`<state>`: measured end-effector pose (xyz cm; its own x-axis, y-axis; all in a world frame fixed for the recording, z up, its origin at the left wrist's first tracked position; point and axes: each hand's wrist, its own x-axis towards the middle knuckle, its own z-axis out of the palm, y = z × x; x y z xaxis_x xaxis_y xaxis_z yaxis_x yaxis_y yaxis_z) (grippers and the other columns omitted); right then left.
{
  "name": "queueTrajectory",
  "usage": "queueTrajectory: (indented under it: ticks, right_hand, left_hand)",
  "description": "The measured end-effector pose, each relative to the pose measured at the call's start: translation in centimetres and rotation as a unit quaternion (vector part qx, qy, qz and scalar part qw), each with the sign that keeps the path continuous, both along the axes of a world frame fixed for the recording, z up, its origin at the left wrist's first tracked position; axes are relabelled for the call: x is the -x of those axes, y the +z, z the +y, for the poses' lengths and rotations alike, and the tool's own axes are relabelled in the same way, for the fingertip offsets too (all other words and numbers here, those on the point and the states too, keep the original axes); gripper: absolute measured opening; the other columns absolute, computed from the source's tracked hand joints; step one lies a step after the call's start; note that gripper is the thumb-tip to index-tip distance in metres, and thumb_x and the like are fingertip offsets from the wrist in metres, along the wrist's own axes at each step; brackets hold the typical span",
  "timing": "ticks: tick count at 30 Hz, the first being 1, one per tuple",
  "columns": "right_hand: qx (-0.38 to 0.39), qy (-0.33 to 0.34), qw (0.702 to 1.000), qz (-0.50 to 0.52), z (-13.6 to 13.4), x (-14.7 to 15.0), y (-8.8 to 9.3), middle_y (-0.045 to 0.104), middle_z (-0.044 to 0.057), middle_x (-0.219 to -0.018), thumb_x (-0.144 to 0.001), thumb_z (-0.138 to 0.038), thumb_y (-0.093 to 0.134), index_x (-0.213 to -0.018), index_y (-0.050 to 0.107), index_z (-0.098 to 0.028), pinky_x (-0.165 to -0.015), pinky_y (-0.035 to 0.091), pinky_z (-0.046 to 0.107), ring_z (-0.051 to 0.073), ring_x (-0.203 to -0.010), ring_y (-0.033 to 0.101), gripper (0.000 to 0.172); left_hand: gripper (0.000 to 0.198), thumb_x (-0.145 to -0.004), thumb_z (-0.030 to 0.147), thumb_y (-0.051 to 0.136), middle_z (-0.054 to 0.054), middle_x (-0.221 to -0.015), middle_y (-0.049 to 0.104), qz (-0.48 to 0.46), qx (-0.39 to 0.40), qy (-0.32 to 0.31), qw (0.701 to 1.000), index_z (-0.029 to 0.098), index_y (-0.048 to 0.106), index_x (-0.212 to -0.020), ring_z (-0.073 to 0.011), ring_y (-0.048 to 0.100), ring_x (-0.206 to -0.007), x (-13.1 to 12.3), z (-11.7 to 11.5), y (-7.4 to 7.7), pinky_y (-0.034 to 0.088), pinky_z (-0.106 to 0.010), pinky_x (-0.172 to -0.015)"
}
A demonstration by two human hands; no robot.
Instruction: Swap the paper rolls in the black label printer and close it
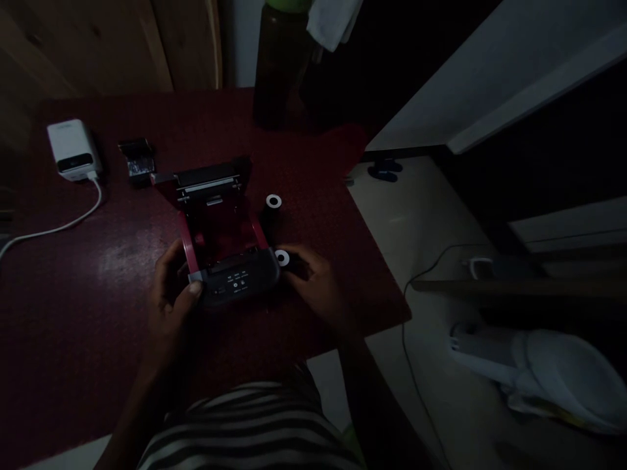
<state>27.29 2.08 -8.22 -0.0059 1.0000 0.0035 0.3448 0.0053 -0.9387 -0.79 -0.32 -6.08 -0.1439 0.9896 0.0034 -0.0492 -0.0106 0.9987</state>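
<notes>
- On the dim red worktop, dead centre, sits a small printer, its lid flipped open and tilted back.
- Left hand grips its front left corner, thumb over the edge.
- Right hand curls around a dark roll at the printer's right side.
- Second roll stands upright just behind.
- White power bank, cable plugged in, lies far left.

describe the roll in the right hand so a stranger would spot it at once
On the dark red table sits an open printer. At its front right corner, the right hand holds a dark roll with a white end. The other roll stands free, farther back.
</notes>
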Motion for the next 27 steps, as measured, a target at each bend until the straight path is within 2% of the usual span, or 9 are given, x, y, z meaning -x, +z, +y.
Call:
queueTrajectory:
  ticks: [2, 4, 8, 10, 12, 15, 18, 22, 27]
  right_hand:
    - [-0.008, -0.007, 1.000, -0.002, 0.3, 0.4, 0.1, 0.090, 0.006, -0.128, -0.090, -0.022, 0.075, -0.119, 0.085, -0.029, -0.114, 0.064, 0.051, 0.029, -0.123, 0.083, 0.031]
    - [-0.019, -0.015, 1.000, -0.016, 0.5, 0.0, 1.6, 0.090, 0.005, -0.124, -0.092, -0.023, 0.074, -0.119, 0.084, -0.029, -0.113, 0.064, 0.053, 0.030, -0.120, 0.084, 0.030]
    - [-0.150, -0.017, 0.980, -0.127, 0.6, -0.4, 7.8, 0.089, 0.002, -0.128, -0.098, -0.016, 0.072, -0.130, 0.081, -0.033, -0.108, 0.066, 0.049, 0.029, -0.121, 0.083, 0.037]
    - [-0.226, 0.043, 0.955, -0.188, 1.3, 0.7, 10.6, 0.087, 0.003, -0.135, -0.101, -0.008, 0.068, -0.138, 0.078, -0.032, -0.115, 0.062, 0.050, 0.029, -0.127, 0.081, 0.045]
    - [-0.265, 0.148, 0.918, -0.255, 2.6, 2.7, 12.1, 0.085, 0.008, -0.140, -0.104, -0.003, 0.060, -0.142, 0.076, -0.027, -0.117, 0.059, 0.051, 0.030, -0.129, 0.078, 0.048]
    - [-0.247, 0.240, 0.860, -0.377, 4.8, 6.2, 12.2, 0.086, 0.014, -0.129, -0.109, 0.000, 0.054, -0.135, 0.078, -0.018, -0.106, 0.059, 0.049, 0.032, -0.120, 0.076, 0.041]
    - [-0.206, 0.257, 0.823, -0.462, 6.6, 9.1, 11.5, 0.088, 0.016, -0.115, -0.112, -0.003, 0.056, -0.120, 0.083, -0.016, -0.096, 0.056, 0.045, 0.033, -0.112, 0.075, 0.031]
    - [-0.126, 0.262, 0.815, -0.502, 8.0, 11.4, 11.4, 0.090, 0.016, -0.107, -0.112, -0.002, 0.057, -0.113, 0.087, -0.018, -0.091, 0.054, 0.043, 0.032, -0.105, 0.080, 0.033]
    - [-0.044, 0.294, 0.810, -0.505, 9.3, 12.3, 11.3, 0.090, 0.015, -0.102, -0.110, -0.003, 0.062, -0.110, 0.088, -0.019, -0.068, 0.048, 0.038, 0.029, -0.085, 0.083, 0.031]
  left_hand:
    - [0.063, -0.103, 0.048, 0.088, -0.004, -0.166, 0.071, -0.009, 0.001, -0.005, 1.000, 0.044, 0.072, -0.164, -0.0333, 0.071, -0.151, 0.1, -0.1, -0.1, 0.065, -0.040, -0.114]
    - [0.062, -0.104, 0.047, 0.088, -0.005, -0.165, 0.072, -0.012, 0.006, -0.004, 1.000, 0.043, 0.072, -0.164, -0.0335, 0.071, -0.151, 0.0, -0.3, -0.1, 0.065, -0.041, -0.116]
    - [0.062, -0.106, 0.048, 0.085, -0.006, -0.167, 0.071, -0.005, -0.003, -0.004, 1.000, 0.040, 0.070, -0.165, -0.0340, 0.072, -0.150, -0.3, -0.4, 0.2, 0.066, -0.043, -0.116]
    - [0.062, -0.106, 0.048, 0.085, -0.007, -0.167, 0.071, -0.007, -0.009, -0.005, 1.000, 0.039, 0.069, -0.166, -0.0339, 0.072, -0.150, -0.4, -0.4, 0.3, 0.066, -0.044, -0.116]
    - [0.062, -0.106, 0.049, 0.085, -0.007, -0.167, 0.071, -0.003, -0.011, -0.005, 1.000, 0.037, 0.069, -0.165, -0.0343, 0.072, -0.150, -0.4, -0.4, 0.4, 0.065, -0.047, -0.119]
    - [0.066, -0.105, 0.052, 0.084, -0.009, -0.169, 0.070, 0.005, 0.000, -0.010, 1.000, 0.035, 0.067, -0.167, -0.0360, 0.070, -0.153, -0.4, -0.5, 0.5, 0.061, -0.052, -0.125]
    - [0.070, -0.105, 0.055, 0.084, -0.010, -0.172, 0.066, 0.016, 0.023, -0.007, 1.000, 0.034, 0.065, -0.169, -0.0382, 0.064, -0.160, -0.4, -0.6, 0.5, 0.053, -0.057, -0.133]
    - [0.071, -0.104, 0.057, 0.083, -0.011, -0.173, 0.065, 0.019, 0.028, -0.001, 0.999, 0.034, 0.066, -0.168, -0.0393, 0.061, -0.162, -0.4, -0.8, 0.6, 0.047, -0.059, -0.137]
    - [0.072, -0.106, 0.056, 0.082, -0.011, -0.174, 0.063, 0.025, 0.049, -0.014, 0.998, 0.032, 0.062, -0.171, -0.0388, 0.058, -0.164, -0.3, -1.0, 1.3, 0.041, -0.061, -0.141]
